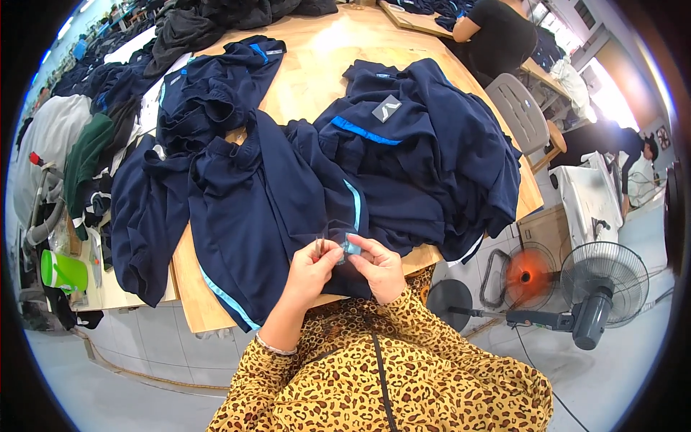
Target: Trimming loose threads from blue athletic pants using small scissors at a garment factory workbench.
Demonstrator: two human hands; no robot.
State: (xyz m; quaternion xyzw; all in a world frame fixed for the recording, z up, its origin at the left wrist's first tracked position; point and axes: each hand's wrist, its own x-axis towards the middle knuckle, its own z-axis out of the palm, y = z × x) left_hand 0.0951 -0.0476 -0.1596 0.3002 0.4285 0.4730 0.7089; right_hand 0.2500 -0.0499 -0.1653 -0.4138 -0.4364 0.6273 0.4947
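Navy trousers (pixel 241 194) with a light blue side stripe lie over the near table edge in front of me. My left hand (pixel 311 277) is closed, its thumb and forefinger pinched close to the light blue trim. Short metal tips and a bit of red stick up from its fingers, seemingly thread snips (pixel 321 246); most of the tool is hidden by the hand. My right hand (pixel 380 268) pinches the light blue trim (pixel 351 246) between thumb and fingertips. Both hands are nearly touching, just above the dark cloth.
Navy garments (pixel 446 144) are heaped on the wooden table (pixel 317 79), one bearing a grey tag (pixel 386 108). Left are more clothes and a green bucket (pixel 63 271). Fans (pixel 603 284) stand right. A chair (pixel 517 111) and two people (pixel 497 36) are beyond.
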